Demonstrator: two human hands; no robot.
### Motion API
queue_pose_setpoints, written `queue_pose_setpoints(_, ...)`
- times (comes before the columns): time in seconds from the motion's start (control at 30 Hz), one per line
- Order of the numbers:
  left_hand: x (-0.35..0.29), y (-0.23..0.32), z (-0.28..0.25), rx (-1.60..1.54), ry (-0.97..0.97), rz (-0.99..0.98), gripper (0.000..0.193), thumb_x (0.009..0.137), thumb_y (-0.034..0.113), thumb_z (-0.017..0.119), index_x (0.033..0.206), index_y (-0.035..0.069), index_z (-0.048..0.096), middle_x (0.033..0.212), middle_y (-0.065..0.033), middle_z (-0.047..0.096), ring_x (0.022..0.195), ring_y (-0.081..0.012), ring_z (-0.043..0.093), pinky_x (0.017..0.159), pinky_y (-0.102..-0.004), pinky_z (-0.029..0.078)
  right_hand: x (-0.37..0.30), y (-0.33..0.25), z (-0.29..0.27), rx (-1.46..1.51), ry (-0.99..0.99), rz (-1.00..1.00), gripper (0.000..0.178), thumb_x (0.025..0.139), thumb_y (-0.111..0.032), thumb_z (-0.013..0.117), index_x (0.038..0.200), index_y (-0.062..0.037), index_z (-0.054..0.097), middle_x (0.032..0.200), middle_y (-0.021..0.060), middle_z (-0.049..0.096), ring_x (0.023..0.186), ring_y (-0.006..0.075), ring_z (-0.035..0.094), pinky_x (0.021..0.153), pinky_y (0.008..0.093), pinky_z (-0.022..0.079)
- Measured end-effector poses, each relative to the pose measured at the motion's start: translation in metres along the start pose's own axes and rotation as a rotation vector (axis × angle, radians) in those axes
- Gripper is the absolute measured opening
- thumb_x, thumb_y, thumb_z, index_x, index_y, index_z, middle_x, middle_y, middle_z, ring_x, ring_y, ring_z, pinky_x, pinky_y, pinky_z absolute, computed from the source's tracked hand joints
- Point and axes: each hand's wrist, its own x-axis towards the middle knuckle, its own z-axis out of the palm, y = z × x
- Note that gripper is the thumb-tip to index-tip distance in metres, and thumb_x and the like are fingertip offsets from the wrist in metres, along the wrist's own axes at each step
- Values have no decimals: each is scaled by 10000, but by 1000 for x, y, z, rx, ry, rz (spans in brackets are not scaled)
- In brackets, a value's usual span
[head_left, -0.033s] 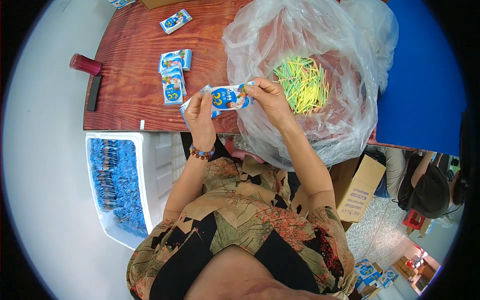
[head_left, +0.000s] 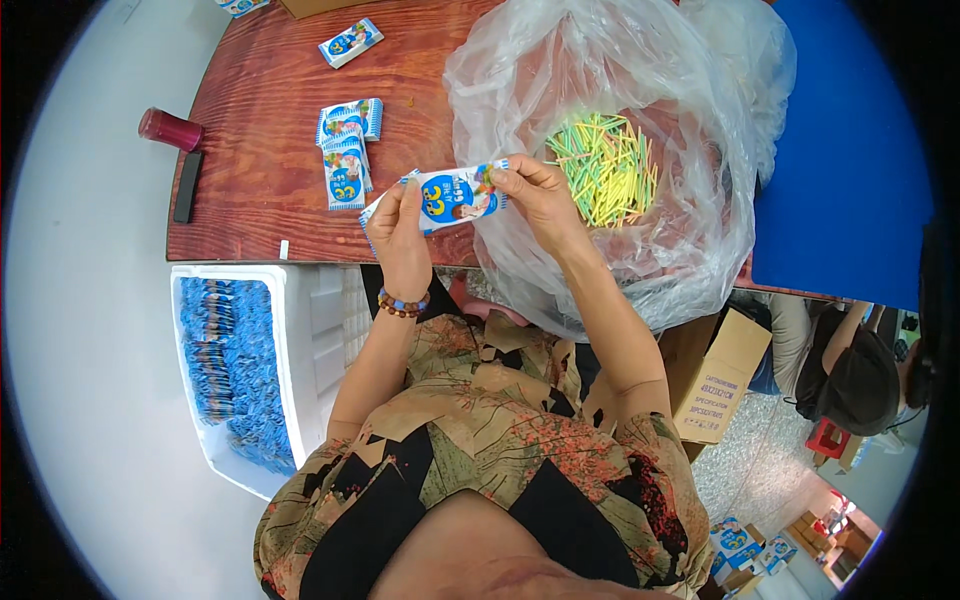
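A small white-and-blue printed packet (head_left: 462, 200) is stretched between my two hands above the table's near edge. My left hand (head_left: 400, 238), with a beaded bracelet on its wrist, pinches the packet's left end. The fingertips of my right hand (head_left: 540, 198) are closed on its right end, beside an open clear plastic bag (head_left: 505, 100). Inside the bag lies a heap of thin yellow, green and orange sticks (head_left: 605, 170). Part of another blue-striped wrapper end (head_left: 368, 213) shows behind my left fingers; how it joins the held packet is hidden.
Similar packets (head_left: 345, 172) lie piled on the red wooden table (head_left: 260, 100), with a single packet (head_left: 351, 43) farther back. At left are a dark red cup (head_left: 170, 129) and a black bar (head_left: 188, 187). A white foam box (head_left: 310, 330) of blue packets stands below left; a carton (head_left: 720, 375) is below right.
The packet between my hands has shifted slightly, its lower edge now covering the blue patch that showed beneath it. My hands stay nearly in place.
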Motion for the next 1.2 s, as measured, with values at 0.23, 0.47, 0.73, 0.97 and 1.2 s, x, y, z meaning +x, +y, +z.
queue_pose_setpoints(0.23,0,0,-1,-311,28,-166,141,937,124,563,938,3,636,873,-7,650,768,-45,586,703,-209,474,-5,-5,13,-89,33,18,70,876,-99,634,888,-37,665,854,8,670,794,60,591,744,225,463)
queue_pose_setpoints(0.47,0,2,3,-16,54,-148,84,861,18,641,930,-26,660,859,-19,663,711,-32,571,636,-192,464,-5,-10,12,-156,69,10,68,855,-86,656,879,-23,670,802,-7,662,737,37,564,691,201,448)
queue_pose_setpoints(0.73,1,-5,-3,-43,23,-136,123,891,84,631,906,-31,673,827,-3,655,694,-17,542,619,-181,438,-9,-18,9,-570,67,-49,103,858,-100,651,818,-5,654,723,-27,621,689,30,544,648,189,435)
queue_pose_setpoints(0.97,4,-3,-3,-179,24,-206,155,920,111,593,927,-27,665,867,-20,662,743,-40,580,671,-208,469,-12,-51,0,-446,15,-391,124,805,-110,660,897,-28,651,1093,72,591,1019,170,539,913,315,403)
queue_pose_setpoints(1.2,5,-9,-2,-152,-21,-194,172,932,130,583,924,-20,668,844,8,639,709,-22,524,644,-194,426,-9,-48,11,-881,-264,-435,197,747,-130,698,932,-67,671,1325,91,477,1214,274,429,1023,412,306)
